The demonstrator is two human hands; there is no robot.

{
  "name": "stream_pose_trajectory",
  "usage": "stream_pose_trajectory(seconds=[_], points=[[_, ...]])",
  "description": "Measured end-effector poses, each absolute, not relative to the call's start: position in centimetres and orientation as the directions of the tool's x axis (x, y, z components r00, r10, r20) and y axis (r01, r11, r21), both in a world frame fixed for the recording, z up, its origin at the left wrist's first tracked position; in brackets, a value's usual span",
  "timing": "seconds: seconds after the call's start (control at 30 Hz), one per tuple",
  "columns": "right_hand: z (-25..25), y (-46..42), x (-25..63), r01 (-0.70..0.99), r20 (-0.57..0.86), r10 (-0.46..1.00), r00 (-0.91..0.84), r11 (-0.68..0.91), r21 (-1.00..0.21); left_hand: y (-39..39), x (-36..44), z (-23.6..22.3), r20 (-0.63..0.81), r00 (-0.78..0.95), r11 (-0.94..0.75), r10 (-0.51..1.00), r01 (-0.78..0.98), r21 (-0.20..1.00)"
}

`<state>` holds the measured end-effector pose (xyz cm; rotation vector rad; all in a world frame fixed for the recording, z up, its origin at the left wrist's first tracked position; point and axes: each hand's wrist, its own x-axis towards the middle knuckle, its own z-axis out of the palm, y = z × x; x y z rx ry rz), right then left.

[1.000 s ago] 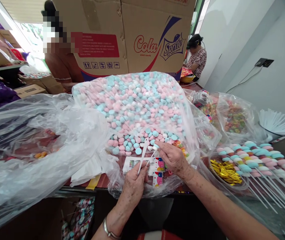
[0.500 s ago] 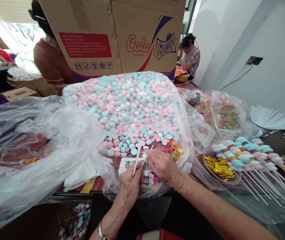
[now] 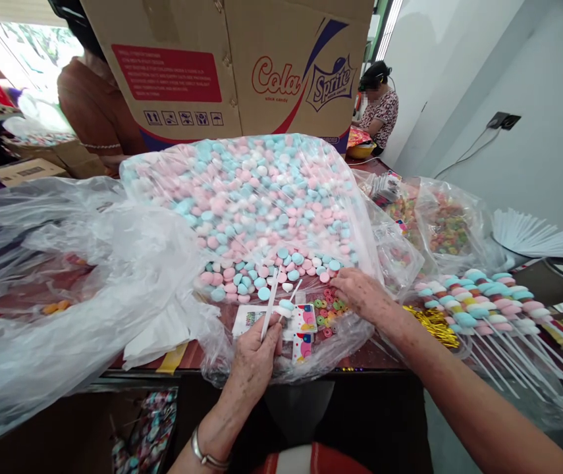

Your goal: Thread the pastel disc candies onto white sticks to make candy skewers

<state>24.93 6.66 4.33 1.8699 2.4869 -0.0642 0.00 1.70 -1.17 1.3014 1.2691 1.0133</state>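
Observation:
My left hand grips two thin white sticks that cross each other and point up toward the candy; a pale blue candy sits on one of them. My right hand reaches into the small heap of coloured ring candies at the mouth of the big clear bag of pink, blue and white round candies, fingers curled over the rings. Whether it holds one is hidden.
Finished candy skewers lie in a row at right beside gold twist ties. A fan of white sticks, a bag of mixed sweets, a crumpled clear bag at left, a cardboard box behind. Two other people work beyond.
My right hand left the sticks and moved right to the ring candies. A pale blue candy now sits on one stick. My left hand stayed put.

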Motion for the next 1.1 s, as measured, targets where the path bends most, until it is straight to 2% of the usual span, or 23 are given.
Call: stream_pose_trajectory(seconds=[0.13, 0.27, 0.43, 0.63, 0.7, 0.77, 0.83, 0.87, 0.93, 0.97, 1.03, 1.1], points=[[3.5, 6.5, 24.8, 0.961, -0.049, 0.961, -0.272, 0.274, 0.040, 1.7, -0.1, -1.3, -0.103, 0.093, 0.091, 0.990, 0.125, 0.988], [3.5, 6.9, 24.5, 0.954, -0.015, 0.954, -0.299, 0.299, -0.036, 1.6, -0.1, -1.1, -0.120, 0.092, 0.106, 0.989, 0.142, 0.984], [3.3, 7.8, 24.2, 0.938, -0.048, 0.942, -0.332, 0.325, -0.121, 1.6, 0.0, -0.8, -0.099, 0.099, 0.083, 0.990, 0.158, 0.984], [2.7, 7.5, 23.2, 0.962, -0.122, 0.954, -0.273, 0.272, -0.019, 1.7, 0.0, -1.4, -0.092, 0.121, 0.073, 0.988, 0.151, 0.986], [2.6, 7.2, 23.1, 0.967, -0.084, 0.963, -0.255, 0.252, -0.045, 1.7, -0.1, -1.3, -0.096, 0.121, 0.075, 0.988, 0.167, 0.983], [2.6, 7.0, 23.1, 0.963, -0.029, 0.977, -0.213, 0.205, -0.175, 1.6, -0.1, -1.0, -0.097, 0.137, 0.068, 0.986, 0.206, 0.976], [2.8, 6.9, 23.1, 0.890, 0.003, 0.989, -0.148, 0.135, -0.435, 1.4, -0.2, -0.4, -0.089, 0.164, 0.046, 0.982, 0.250, 0.967], [2.8, 6.8, 23.0, 0.800, -0.004, 0.993, -0.115, 0.090, -0.593, 1.4, -0.2, -0.2, -0.084, 0.176, 0.033, 0.981, 0.271, 0.962], [3.0, 6.7, 22.5, 0.503, -0.045, 0.996, -0.072, -0.003, -0.864, 1.3, -0.2, 0.3, -0.073, 0.191, 0.013, 0.979, 0.300, 0.954], [3.0, 6.6, 22.2, 0.333, -0.069, 0.996, -0.062, -0.045, -0.942, 1.3, -0.1, 0.5, -0.073, 0.193, 0.010, 0.978, 0.307, 0.952], [3.0, 6.4, 21.6, 0.061, -0.106, 0.994, -0.035, -0.104, -0.993, 1.3, -0.1, 0.8, -0.078, 0.194, 0.013, 0.978, 0.315, 0.949], [3.0, 6.2, 21.0, -0.081, -0.110, 0.994, -0.005, -0.110, -0.991, 1.3, 0.0, 0.8, -0.087, 0.195, 0.020, 0.977, 0.319, 0.947]])
